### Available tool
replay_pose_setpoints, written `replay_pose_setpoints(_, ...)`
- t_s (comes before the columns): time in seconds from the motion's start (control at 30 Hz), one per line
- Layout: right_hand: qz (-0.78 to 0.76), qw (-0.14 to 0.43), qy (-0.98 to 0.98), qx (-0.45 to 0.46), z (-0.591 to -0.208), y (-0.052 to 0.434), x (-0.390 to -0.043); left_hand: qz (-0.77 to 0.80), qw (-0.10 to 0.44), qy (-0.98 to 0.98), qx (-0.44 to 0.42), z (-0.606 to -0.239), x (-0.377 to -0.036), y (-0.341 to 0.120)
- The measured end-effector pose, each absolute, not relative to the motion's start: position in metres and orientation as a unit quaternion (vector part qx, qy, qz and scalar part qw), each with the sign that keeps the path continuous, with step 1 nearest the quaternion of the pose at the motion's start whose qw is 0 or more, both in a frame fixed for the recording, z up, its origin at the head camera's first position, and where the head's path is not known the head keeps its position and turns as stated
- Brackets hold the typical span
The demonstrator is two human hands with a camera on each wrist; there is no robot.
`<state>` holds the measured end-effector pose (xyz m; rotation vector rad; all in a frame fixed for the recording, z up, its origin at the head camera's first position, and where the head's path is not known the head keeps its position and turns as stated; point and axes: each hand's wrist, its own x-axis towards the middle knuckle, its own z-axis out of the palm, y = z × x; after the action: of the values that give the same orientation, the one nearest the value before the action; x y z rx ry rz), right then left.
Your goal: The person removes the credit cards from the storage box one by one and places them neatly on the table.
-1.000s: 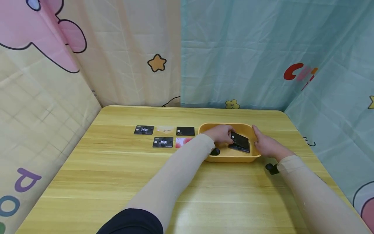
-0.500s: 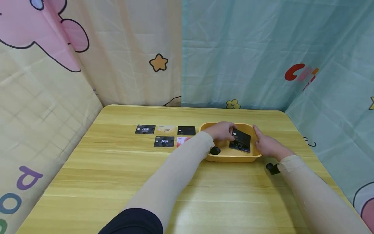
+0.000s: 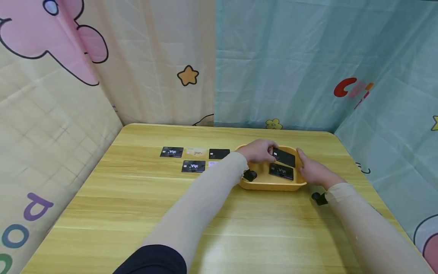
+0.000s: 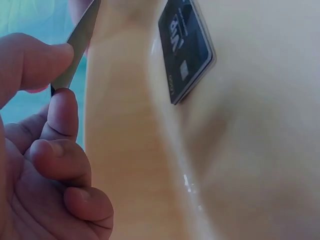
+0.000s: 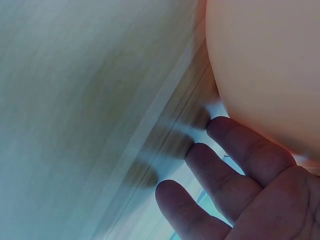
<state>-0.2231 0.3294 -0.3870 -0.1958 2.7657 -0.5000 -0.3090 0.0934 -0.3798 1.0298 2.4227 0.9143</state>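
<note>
In the head view my left hand (image 3: 259, 150) is over a yellow plastic tray (image 3: 270, 187) and pinches a black VIP card (image 3: 284, 156) by its left end. The left wrist view shows this card (image 4: 80, 42) edge-on between thumb and index fingertip, the other fingers loosely curled. Below it in the tray lies another black card (image 3: 281, 171) marked Vip; in the left wrist view this card (image 4: 186, 50) shows a thick, stacked-looking edge. My right hand (image 3: 316, 171) holds the tray's right end at the rim. Three of its fingers (image 5: 220, 182) reach along the outside of the tray wall (image 5: 265, 70).
Left of the tray, cards lie in two rows on the wooden table (image 3: 137, 213): a black Vip card (image 3: 172, 152), a gold card (image 3: 195, 152) and a black card (image 3: 219, 153) behind, another Vip card (image 3: 193, 166) and a partly hidden pale card (image 3: 212, 163) in front.
My left hand has lifted the black card and slid it up and back off the Vip card beneath, which now shows whole. The right hand stays at the tray's right end.
</note>
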Motion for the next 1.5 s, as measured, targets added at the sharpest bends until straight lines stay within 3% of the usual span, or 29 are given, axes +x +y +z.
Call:
replay_pose_setpoints(0.8, -0.159, 0.152, 0.973, -0.072, -0.387, 0.333, -0.224, 0.325, 0.152, 0.851, 0.383, -0.334, -0.309, 0.043)
replay_pose_setpoints(1.5, -0.159, 0.154, 0.973, -0.072, -0.387, 0.335, -0.227, 0.314, 0.133, 0.866, 0.365, -0.327, -0.305, -0.028)
